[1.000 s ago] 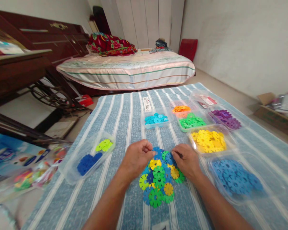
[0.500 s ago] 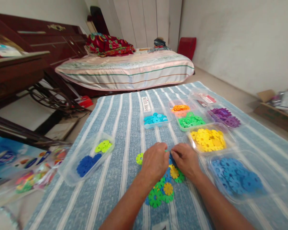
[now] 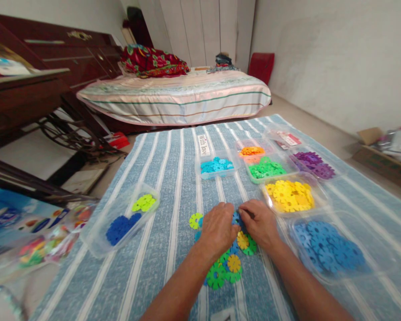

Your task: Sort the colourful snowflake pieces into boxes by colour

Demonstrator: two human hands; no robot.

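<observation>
My right hand (image 3: 259,223) is closed, thumb and finger pinching the edge of a blue notched plastic disc (image 3: 235,218). Close beside it, my left hand (image 3: 218,228) is curled over, its fingertips hidden, so what it grips does not show. Under and in front of both hands lies a flat cluster of joined notched discs: a green disc (image 3: 216,276), a dark yellow disc (image 3: 234,263) and a yellow disc (image 3: 243,240) among blue ones. At its left end, a lime disc (image 3: 196,220) shows beyond my left hand.
Clear tubs hold sorted discs: yellow discs (image 3: 290,195), blue discs (image 3: 327,247), green discs (image 3: 266,168), light blue discs (image 3: 216,165), orange discs (image 3: 252,151) and purple discs (image 3: 314,164). Leftward, a long tub (image 3: 98,243) holds lime and dark blue discs. A bed (image 3: 173,100) stands beyond the striped cloth (image 3: 167,178).
My left hand has turned and dropped slightly, its fingers lowering over the cluster. More of the blue disc now shows at my right fingertips. The right hand has barely moved.
</observation>
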